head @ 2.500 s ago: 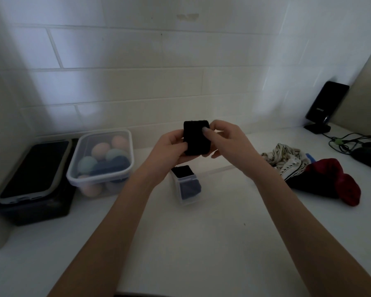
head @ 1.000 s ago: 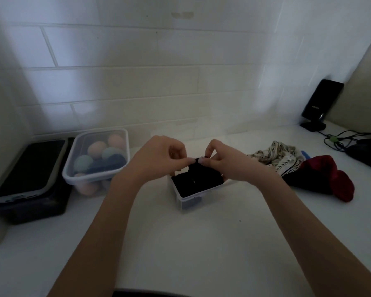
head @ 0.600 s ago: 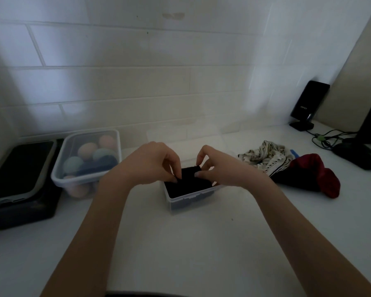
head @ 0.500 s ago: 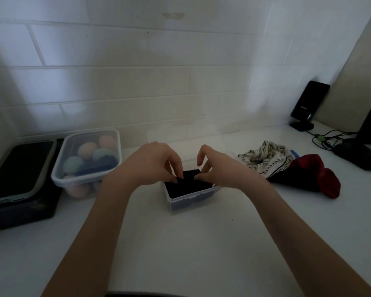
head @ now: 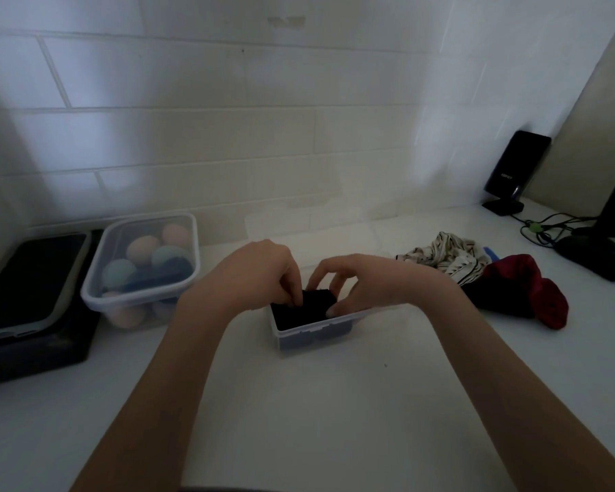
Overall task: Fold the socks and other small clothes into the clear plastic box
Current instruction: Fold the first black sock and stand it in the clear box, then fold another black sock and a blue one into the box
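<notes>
A small clear plastic box (head: 309,332) stands on the white counter in the middle. Dark folded pieces fill it, with a blue one showing through the wall low down. A black folded cloth (head: 308,307) lies at the top of the box. My left hand (head: 260,275) pinches its left edge with the fingertips down inside the box. My right hand (head: 363,284) arches over its right edge, with fingers on top and the thumb at the rim. To the right lie a striped cloth (head: 448,253) and a red-and-black cloth (head: 526,292), both loose and unfolded.
A lidded clear container (head: 139,264) of pastel balls stands at the left, beside a black bin (head: 32,300) with a dark lid. At the far right are a black speaker (head: 512,172), cables (head: 544,229) and a dark device (head: 593,257). A tiled wall runs behind.
The black folded cloth, held up between both hands 2.5 s ago, has come down into the box. Both hands followed it and now press at its edges.
</notes>
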Available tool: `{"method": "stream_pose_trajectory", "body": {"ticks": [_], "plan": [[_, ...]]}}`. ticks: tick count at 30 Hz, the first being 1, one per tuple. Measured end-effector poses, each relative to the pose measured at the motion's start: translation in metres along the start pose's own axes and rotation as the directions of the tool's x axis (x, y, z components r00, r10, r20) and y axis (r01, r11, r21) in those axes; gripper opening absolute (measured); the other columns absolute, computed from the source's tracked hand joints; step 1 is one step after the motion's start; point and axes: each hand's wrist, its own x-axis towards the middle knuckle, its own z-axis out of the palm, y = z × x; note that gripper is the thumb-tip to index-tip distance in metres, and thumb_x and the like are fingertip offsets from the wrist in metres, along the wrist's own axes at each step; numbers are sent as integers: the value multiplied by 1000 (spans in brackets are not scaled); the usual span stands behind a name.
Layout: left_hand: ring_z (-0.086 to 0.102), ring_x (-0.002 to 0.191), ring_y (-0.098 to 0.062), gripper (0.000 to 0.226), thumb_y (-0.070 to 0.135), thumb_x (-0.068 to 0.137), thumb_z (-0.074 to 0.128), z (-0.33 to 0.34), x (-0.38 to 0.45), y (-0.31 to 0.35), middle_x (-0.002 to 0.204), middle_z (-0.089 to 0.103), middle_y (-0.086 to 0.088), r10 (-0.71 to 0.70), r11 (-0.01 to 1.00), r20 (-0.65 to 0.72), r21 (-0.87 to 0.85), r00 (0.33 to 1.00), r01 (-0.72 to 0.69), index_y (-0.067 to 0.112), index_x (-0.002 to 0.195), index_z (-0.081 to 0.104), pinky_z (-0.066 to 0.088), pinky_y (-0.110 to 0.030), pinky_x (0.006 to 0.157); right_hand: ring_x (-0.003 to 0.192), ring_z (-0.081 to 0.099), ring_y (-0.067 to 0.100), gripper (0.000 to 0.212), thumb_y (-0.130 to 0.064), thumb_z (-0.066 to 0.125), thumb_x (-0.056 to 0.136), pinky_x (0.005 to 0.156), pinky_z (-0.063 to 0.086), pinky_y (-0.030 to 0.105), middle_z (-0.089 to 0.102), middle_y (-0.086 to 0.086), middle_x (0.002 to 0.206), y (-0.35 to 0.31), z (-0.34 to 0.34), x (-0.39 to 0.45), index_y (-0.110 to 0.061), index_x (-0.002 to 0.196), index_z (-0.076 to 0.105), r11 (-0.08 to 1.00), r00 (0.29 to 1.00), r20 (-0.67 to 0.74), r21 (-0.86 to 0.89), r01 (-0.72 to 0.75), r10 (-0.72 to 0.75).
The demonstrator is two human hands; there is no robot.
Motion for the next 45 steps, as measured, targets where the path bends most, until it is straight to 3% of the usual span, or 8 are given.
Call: {"method": "stream_pose_trajectory", "body": {"ticks": [6, 13, 23, 27, 31, 34, 39, 45], "plan": [[52, 47, 3, 19, 16, 75, 71, 1, 0, 0, 84, 73, 6, -25, 1000, 17, -5, 1000, 25, 28, 89, 76, 42, -8, 49, 58, 39, -3, 40, -27, 71, 81, 51, 32, 5, 38, -20, 68, -9, 7, 2, -31, 119, 61, 982, 997, -67, -185, -41, 29], [60, 82, -12, 16, 27, 80, 65, 1, 0, 23, 90, 70, 9, 31, 988, -111, 153, 993, -13, 31, 94, 73, 42, -25, 67, 80, 52, 14, 40, -34, 68, 81, 77, 41, 28, 56, -9, 85, -9, 9, 7, -36, 120, 60, 967, 998, -44, -246, -59, 49], [64, 87, -20, 11, 12, 76, 67, 12, 13, 29, 95, 69, -2, -28, 996, 76, 82, 997, 21, 19, 84, 71, 51, -29, 78, 51, 48, 8, 33, -37, 70, 80, 44, 39, 11, 60, -5, 70, 15, 0, 4, -42, 112, 62, 999, 1000, 30, -35, -8, 9], [64, 88, -19, 12, 14, 78, 68, 10, 13, 33, 96, 68, -1, -28, 993, 63, 120, 998, 20, 19, 88, 71, 48, -27, 73, 47, 52, 0, 20, -23, 68, 85, 53, 47, 14, 62, -5, 64, 23, -5, -3, -25, 105, 69, 992, 983, -173, 97, 75, -57], [63, 89, -22, 14, 11, 80, 65, 9, 13, 36, 101, 66, -3, 5, 992, 8, 123, 1000, -6, 18, 90, 71, 50, -29, 75, 55, 56, 10, 13, -15, 63, 87, 56, 50, 30, 61, -1, 59, 30, -2, -21, -21, 95, 70, 951, 801, -598, 229, 205, -29], [64, 90, -21, 18, 8, 82, 60, 6, 8, 35, 100, 68, -3, 23, 996, -68, 83, 997, -18, 19, 90, 72, 51, -32, 80, 55, 54, 12, 12, -10, 58, 88, 49, 45, 19, 60, 3, 67, 43, 0, -39, -17, 97, 63, 913, 580, -798, 346, 215, 165], [62, 95, -21, 23, 5, 85, 52, 7, 0, 31, 103, 68, -5, 3, 1000, -237, 10, 972, -1, 16, 92, 71, 50, -34, 85, 82, 56, 23, 12, -9, 51, 85, 66, 46, 32, 61, 7, 88, 80, 7, -72, -15, 95, 50, 918, 261, -883, 352, -183, 391], [56, 105, -20, 25, 10, 91, 46, 19, -4, 48, 109, 67, 0, 36, 998, -328, -30, 944, -48, 18, 103, 67, 47, -36, 91, 114, 43, 36, 37, -13, 55, 82, 92, 36, 48, 58, 15, 119, 99, 32, -77, -10, 116, 39, 748, 393, -718, 264, -609, 574]]}}
